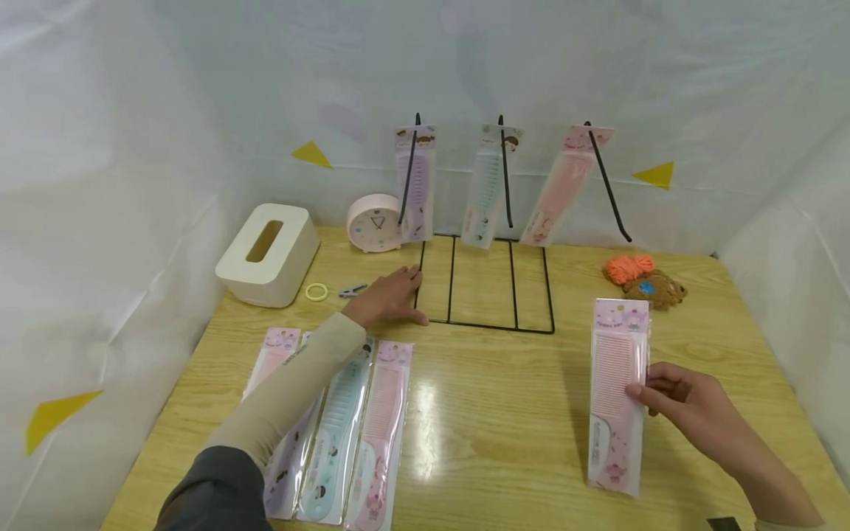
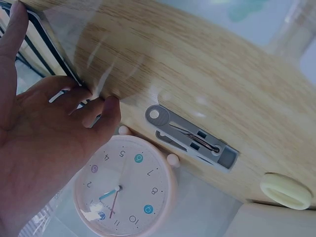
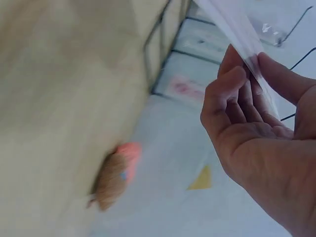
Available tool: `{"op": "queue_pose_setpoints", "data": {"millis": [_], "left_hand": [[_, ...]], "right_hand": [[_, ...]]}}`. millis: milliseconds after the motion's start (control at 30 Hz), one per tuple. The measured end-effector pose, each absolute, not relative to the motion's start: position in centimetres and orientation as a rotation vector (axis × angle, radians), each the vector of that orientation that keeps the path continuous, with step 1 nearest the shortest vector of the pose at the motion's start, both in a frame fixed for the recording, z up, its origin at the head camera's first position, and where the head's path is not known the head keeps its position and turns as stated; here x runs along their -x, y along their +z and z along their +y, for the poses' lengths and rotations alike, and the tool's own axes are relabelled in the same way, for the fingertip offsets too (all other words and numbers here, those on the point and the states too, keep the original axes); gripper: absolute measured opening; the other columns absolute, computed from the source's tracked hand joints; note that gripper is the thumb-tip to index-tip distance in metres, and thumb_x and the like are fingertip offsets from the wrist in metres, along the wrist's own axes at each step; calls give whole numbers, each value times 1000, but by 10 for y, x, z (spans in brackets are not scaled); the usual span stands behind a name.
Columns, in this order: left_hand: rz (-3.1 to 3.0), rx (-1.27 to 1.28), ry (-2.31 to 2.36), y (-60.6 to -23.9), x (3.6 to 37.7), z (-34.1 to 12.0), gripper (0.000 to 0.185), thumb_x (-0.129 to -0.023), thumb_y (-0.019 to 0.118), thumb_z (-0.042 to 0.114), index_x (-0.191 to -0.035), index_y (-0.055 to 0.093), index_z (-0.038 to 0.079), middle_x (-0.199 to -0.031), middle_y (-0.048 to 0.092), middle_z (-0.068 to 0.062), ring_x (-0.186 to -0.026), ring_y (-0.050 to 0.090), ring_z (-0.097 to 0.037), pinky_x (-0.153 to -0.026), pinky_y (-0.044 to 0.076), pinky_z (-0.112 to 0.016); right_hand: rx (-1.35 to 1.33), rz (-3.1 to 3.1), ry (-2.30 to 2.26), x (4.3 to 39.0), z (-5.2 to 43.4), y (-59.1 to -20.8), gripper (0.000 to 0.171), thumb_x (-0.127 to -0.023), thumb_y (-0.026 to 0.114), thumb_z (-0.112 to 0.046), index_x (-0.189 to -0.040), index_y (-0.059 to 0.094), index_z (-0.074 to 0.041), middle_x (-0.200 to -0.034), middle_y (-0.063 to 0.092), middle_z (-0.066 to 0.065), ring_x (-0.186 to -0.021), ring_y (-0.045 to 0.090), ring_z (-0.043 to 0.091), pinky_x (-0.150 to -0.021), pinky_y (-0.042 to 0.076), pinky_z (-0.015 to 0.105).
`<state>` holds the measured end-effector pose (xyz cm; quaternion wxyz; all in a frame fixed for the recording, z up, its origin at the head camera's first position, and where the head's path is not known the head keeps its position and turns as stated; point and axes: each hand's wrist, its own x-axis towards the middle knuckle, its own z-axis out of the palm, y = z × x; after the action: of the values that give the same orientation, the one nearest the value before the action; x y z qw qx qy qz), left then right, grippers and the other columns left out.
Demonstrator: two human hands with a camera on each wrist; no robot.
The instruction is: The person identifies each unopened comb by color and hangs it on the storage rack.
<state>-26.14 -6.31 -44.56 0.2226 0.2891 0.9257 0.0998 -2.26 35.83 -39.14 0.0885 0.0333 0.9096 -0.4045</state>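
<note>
Pinching a packaged pink comb (image 1: pixel 617 391) by its right edge, the right hand (image 1: pixel 690 409) holds it upright above the wooden table (image 1: pixel 505 420) in the head view, thumb and fingers closed on the clear sleeve. The left hand (image 1: pixel 388 297) rests flat, fingers straight, on the left front corner of the black wire rack (image 1: pixel 485 284). Three packaged combs hang on the rack's hooks: a purple one (image 1: pixel 416 184), a teal one (image 1: pixel 488 184) and a pink one (image 1: pixel 561 188). More packaged combs (image 1: pixel 352 435) lie side by side on the table under the left forearm. A cream tissue box (image 1: pixel 265 254) stands at the far left with nothing showing in its slot. Beside it are a yellow ring (image 1: pixel 316 291), a grey nail clipper (image 1: pixel 353 289) and a pink clock (image 1: pixel 375 223). A plush toy with orange hair (image 1: pixel 643 279) lies to the right of the rack.

From the left wrist, the straight fingers (image 2: pixel 111 111) touch the rack's wire, with the clock, clipper and ring close by.

From the right wrist, thumb and fingers (image 3: pixel 232 84) curl round the comb's clear wrapper; the plush toy is blurred on the table.
</note>
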Motion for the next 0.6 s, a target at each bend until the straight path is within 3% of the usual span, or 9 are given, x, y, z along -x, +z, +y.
{"op": "queue_pose_setpoints", "data": {"millis": [333, 600], "left_hand": [[2566, -813, 305, -443, 262, -64, 105, -87, 71, 56, -159, 17, 3, -167, 8, -12, -153, 9, -31, -120, 17, -57], [2570, -809, 296, -445, 262, -64, 106, -86, 72, 56, -159, 17, 3, -167, 8, -12, -153, 9, -32, -120, 18, -57]], "right_hand": [[158, 3031, -1364, 45, 321, -344, 10, -93, 71, -7, -101, 70, -2, -86, 72, 1, -71, 68, 6, -61, 52, 15], [162, 3019, -1453, 60, 320, -341, 11, -92, 70, -1, -103, 69, 2, -90, 71, -13, -77, 69, 1, -66, 53, 13]]}}
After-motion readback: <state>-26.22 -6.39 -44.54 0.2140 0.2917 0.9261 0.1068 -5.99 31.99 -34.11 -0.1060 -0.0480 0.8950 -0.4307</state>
